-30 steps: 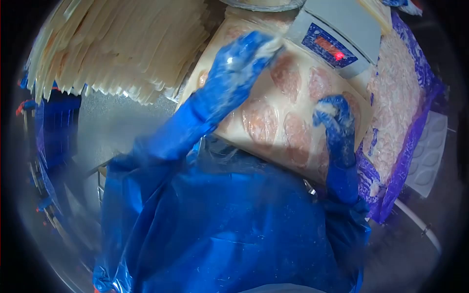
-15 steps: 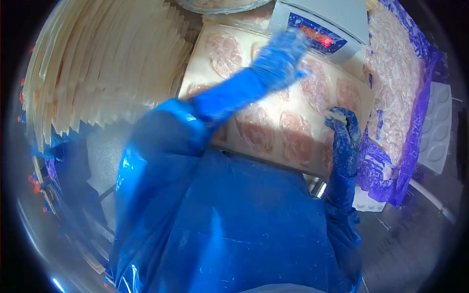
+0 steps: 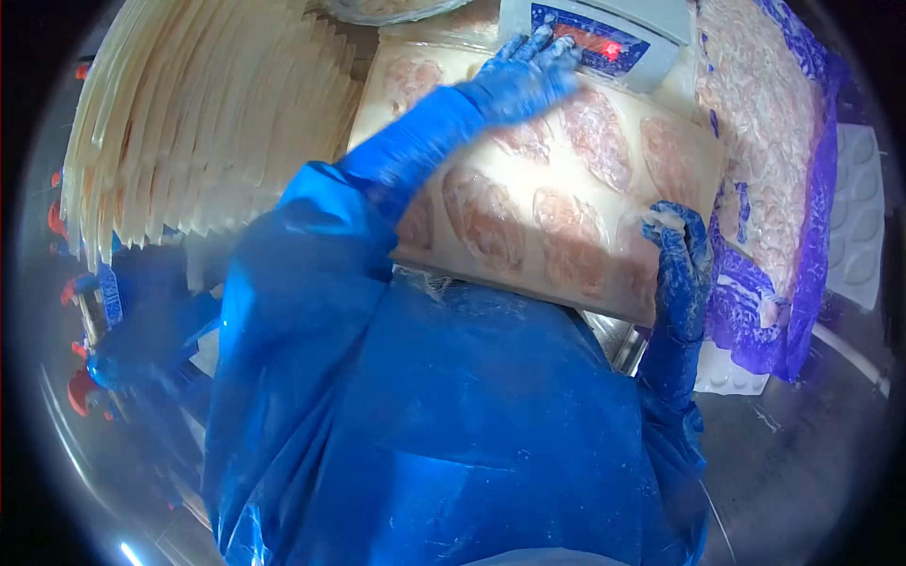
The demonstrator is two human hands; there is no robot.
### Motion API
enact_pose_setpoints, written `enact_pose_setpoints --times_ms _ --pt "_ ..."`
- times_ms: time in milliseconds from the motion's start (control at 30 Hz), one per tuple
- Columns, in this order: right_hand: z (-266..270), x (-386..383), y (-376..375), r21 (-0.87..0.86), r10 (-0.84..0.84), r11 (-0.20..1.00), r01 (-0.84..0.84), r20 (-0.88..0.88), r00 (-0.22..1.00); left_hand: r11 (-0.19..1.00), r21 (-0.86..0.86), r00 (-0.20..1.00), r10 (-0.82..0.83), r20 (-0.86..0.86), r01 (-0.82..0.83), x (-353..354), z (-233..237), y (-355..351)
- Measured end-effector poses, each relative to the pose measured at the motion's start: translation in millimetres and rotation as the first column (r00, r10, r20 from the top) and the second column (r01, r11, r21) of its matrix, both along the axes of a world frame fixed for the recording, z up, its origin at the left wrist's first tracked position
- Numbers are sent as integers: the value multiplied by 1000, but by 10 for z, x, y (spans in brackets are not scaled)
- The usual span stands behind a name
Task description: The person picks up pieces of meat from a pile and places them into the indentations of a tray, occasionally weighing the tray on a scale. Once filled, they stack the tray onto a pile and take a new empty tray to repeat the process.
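My left hand [image 3: 527,83], in a blue glove, reaches over a white moulded tray [image 3: 524,181]. Its fingers are stretched out, the tips at the blue panel of a scale [image 3: 665,17] with a lit red display. Pale pink raw meat portions [image 3: 571,241] fill the tray's hollows; my left forearm covers some of them. By the tray's right edge, my right hand [image 3: 681,253] is closed, fingers curled. A small whitish bit shows at its fingertips, and I cannot make out what it is. White residue smears both gloves.
On the left stands a big stack of cream-coloured trays [image 3: 208,123]. A mass of pale ground meat [image 3: 760,141] lies on purple film [image 3: 819,217] at the right. Beyond it is an empty white moulded tray [image 3: 857,217]. A round vessel [image 3: 396,11] shows at the top.
My left hand has moved slightly left, and its fingers have spread onto the scale's panel. My right hand stays curled by the tray's right edge. The view has shifted a little.
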State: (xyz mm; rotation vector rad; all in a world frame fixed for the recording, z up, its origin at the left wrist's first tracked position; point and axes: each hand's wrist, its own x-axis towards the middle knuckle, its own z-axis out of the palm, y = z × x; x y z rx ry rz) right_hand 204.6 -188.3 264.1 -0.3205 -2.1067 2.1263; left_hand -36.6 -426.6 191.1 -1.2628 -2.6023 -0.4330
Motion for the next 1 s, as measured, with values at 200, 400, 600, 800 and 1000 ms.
enact_pose_setpoints --times_ms 200,400,600,800,1000 --pt "-34 286 126 24 -55 998 55 -19 998 954 297 944 -61 324 -41 -14 302 -300" --pt "-41 476 261 24 -90 996 90 -7 996 994 40 971 89 221 -101 244 455 -296" --pt "-338 670 494 -77 -71 995 69 -18 997 990 -11 977 143 159 -143 448 279 -339" --pt "60 630 438 -120 -222 971 207 -124 967 985 172 981 -18 196 -16 1452 608 -19" --pt "107 511 552 -21 -150 989 148 -135 979 1000 29 987 5 161 -10 1967 274 424"
